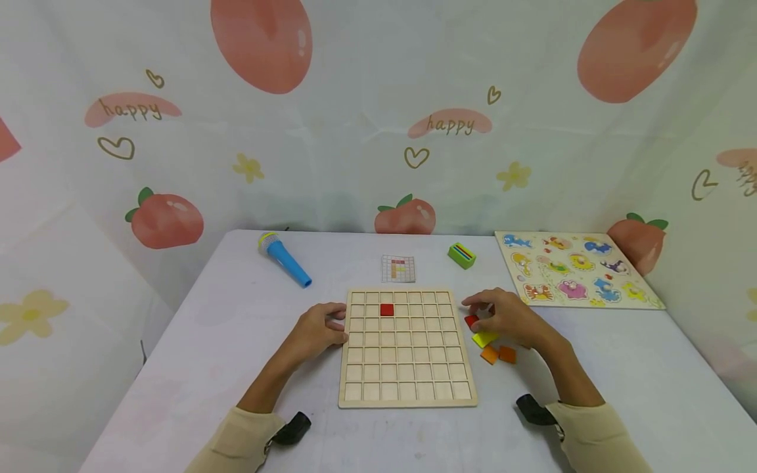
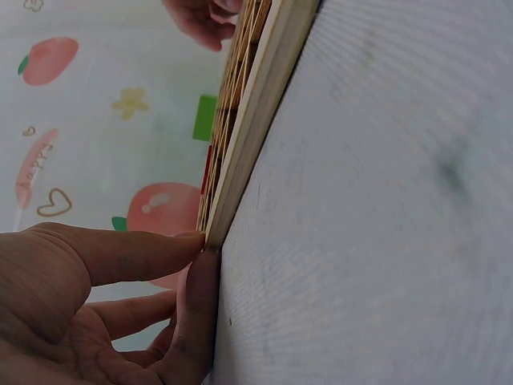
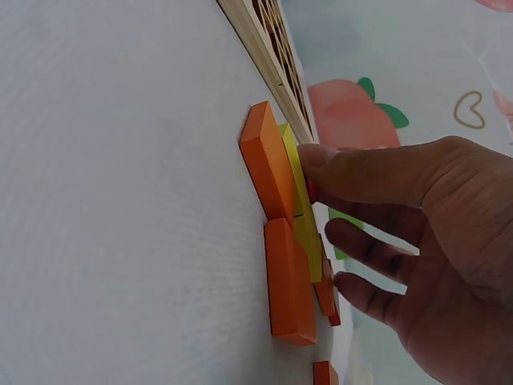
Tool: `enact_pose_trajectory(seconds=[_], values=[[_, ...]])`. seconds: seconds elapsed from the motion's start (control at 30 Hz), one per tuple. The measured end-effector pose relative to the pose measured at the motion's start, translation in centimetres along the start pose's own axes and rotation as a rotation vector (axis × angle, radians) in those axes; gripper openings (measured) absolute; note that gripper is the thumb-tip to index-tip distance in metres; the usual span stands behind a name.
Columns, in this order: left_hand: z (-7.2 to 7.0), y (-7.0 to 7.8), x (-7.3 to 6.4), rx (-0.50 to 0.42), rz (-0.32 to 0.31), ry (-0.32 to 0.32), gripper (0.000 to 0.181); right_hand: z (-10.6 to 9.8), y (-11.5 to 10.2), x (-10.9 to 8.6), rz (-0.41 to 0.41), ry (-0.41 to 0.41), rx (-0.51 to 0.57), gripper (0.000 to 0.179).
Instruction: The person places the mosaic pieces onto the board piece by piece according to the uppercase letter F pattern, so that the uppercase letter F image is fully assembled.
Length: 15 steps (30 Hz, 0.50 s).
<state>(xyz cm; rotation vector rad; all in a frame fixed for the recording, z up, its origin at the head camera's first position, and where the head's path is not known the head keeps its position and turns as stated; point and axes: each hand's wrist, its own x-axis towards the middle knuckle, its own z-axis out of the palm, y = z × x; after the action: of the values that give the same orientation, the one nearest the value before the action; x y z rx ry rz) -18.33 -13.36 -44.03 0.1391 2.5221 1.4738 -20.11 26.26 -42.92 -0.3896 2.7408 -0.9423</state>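
Observation:
A wooden grid board [image 1: 408,359] lies flat on the table with one red tile [image 1: 387,309] in a cell of its second row. My left hand [image 1: 319,332] is at the board's left edge, thumb and fingertips touching it. To the right of the board, my right hand [image 1: 505,315] pinches another red tile [image 1: 471,320] between thumb and forefinger, mostly covered by the thumb in the right wrist view. Under and beside that hand lie yellow tiles [image 1: 483,339] and orange tiles [image 1: 489,355], several of them close together.
Behind the board lies a small printed pattern card [image 1: 399,269]. A blue toy microphone [image 1: 286,261] is at the back left. At the back right are a green block [image 1: 461,255] with coloured stripes and an animal puzzle board [image 1: 576,269]. A printed curtain [image 1: 343,164] hangs behind the table.

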Motion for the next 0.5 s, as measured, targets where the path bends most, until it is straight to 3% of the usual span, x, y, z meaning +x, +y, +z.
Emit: enact_pose_trajectory(seconds=[0.5], values=[[0.03, 0.06, -0.08, -0.019, -0.005, 0.004, 0.062, -0.32, -0.05, -0.03, 0.001, 0.001, -0.048, 0.036]])
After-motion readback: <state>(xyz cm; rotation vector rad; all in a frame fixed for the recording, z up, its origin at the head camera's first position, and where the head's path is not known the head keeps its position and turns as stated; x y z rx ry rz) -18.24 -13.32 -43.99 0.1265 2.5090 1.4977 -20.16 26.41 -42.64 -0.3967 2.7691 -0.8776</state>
